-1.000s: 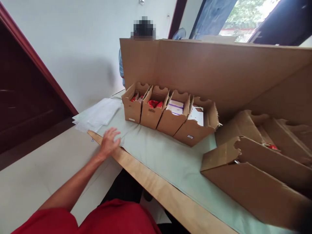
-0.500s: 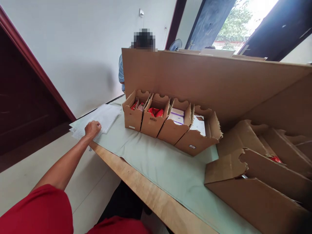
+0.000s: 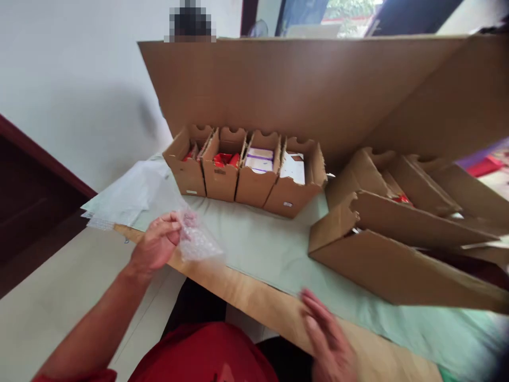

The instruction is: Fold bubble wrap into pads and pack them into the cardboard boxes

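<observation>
A clear bubble wrap bag (image 3: 199, 239) is pinched in my left hand (image 3: 159, 241), closed with thumb and fingers at one side of it. The bag hangs over the table's front edge, to the right of a stack of clear bubble wrap bags (image 3: 123, 193). Over the wooden edge nearer my body, my right hand (image 3: 328, 339) is blurred by motion. Its fingers are stretched out and I see nothing in it.
Along the back stand several cardboard bins, including one with red packets (image 3: 226, 160) and one with white-and-purple boxes (image 3: 259, 159). A tall cardboard panel (image 3: 278, 85) rises behind them. More cardboard bins (image 3: 358, 254) stand at the right. A person's head shows beyond the panel.
My left hand has come off the stack to the right, with a bubble wrap bag in it. My right hand has come into view. The camera has turned right and down.
</observation>
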A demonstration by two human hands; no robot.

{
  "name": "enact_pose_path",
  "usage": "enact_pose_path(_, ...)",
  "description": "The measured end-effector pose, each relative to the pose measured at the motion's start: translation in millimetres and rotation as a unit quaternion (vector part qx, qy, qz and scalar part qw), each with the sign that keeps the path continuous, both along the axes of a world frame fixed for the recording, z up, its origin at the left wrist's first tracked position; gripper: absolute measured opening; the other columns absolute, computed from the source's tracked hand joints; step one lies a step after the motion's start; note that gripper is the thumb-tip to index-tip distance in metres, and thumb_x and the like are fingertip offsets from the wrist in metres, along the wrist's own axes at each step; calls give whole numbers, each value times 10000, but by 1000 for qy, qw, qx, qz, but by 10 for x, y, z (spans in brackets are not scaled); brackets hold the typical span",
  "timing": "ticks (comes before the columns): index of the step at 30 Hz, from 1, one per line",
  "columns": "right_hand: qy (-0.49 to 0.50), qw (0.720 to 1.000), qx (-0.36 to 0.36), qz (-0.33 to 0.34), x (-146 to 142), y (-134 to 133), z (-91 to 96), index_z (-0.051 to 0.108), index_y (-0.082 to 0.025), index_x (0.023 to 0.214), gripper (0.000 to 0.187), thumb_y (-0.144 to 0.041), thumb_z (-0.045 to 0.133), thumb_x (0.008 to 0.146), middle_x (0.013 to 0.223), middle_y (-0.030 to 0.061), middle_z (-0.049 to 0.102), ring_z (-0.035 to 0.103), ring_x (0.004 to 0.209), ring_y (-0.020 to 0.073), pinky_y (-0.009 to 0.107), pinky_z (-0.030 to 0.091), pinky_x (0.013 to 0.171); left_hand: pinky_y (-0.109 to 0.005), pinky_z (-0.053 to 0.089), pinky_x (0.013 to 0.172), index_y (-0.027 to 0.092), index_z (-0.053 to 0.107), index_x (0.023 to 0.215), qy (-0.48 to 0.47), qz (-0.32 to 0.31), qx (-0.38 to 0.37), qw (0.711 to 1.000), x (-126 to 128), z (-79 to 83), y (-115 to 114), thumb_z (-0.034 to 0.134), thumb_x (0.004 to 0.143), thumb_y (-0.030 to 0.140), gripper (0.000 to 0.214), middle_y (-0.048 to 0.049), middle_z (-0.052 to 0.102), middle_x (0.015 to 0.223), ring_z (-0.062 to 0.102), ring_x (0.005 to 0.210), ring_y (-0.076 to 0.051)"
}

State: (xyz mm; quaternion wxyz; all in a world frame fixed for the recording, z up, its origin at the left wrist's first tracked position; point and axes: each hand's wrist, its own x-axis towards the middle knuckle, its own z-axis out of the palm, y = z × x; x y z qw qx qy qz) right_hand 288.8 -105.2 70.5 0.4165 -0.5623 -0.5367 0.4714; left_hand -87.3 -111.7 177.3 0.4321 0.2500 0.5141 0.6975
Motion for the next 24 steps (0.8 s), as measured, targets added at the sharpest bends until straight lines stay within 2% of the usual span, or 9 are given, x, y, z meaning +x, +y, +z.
enact_pose_path(1,115,989,-77,51,-212,-67,52,729,-227,1197,594,-685,704,819,1393,167,656,607,1286,380,520,525,1007,-306,578,652,177,681,664,-33,-24,25,999,230,-31,7,794,603,305,181,-69,772,890,715,757,-214)
enact_pose_path(3,320,909,-219,155,-576,-87,144,715,-220,1228,705,-787,622,820,1309,189,704,658,1221,381,520,564,924,-356,599,742,199,744,755,-69,-73,60,993,616,-131,6,774,639,305,160,-52,772,829,731,785,-235)
enact_pose_path(5,437,837,-275,182,-742,6,218,730,-206,1172,710,-813,571,838,1177,177,759,707,1125,366,525,576,887,-404,593,837,217,779,852,-59,-133,75,986,884,-265,-31,753,680,305,195,-46,773,814,742,842,-259)
enact_pose_path(6,466,823,-276,172,-740,76,252,737,-207,1145,685,-800,582,840,1130,160,774,715,1099,358,533,575,898,-417,584,875,221,786,876,-31,-164,79,983,976,-336,-63,744,697,299,200,-46,774,818,743,865,-265)
enact_pose_path(9,473,846,-222,109,-522,312,375,745,-228,1130,623,-749,657,801,1074,122,790,693,1136,361,565,548,981,-414,555,938,223,786,841,146,-230,88,958,1143,-524,-195,717,741,256,126,-52,781,847,736,899,-265)
enact_pose_path(12,432,881,-176,77,-290,552,522,737,-251,1165,636,-758,622,801,1077,119,790,667,1188,374,581,533,1011,-374,548,918,231,785,818,345,-225,106,905,1272,-628,-312,665,770,175,140,-50,790,879,730,890,-246)
enact_pose_path(15,416,892,-160,80,-195,760,570,739,-286,1160,596,-754,562,838,1168,111,770,671,1189,367,573,550,982,-349,555,851,227,792,839,436,-204,122,868,1431,-685,-358,633,767,157,188,-56,793,891,722,885,-249)
enact_pose_path(19,403,894,-190,49,-75,822,346,749,-289,1085,509,-712,562,872,1184,93,766,705,1128,343,556,571,951,-300,530,700,196,736,760,363,-241,-36,900,1628,-814,-347,588,806,257,167,-50,742,764,679,752,-215)
enact_pose_path(24,388,899,-193,-55,110,376,-1,709,-254,1043,511,-702,686,797,1077,87,779,724,1040,292,468,600,885,-266,471,675,166,687,778,217,-336,-154,904,1774,-993,-365,580,816,372,235,-26,663,726,585,692,-160)
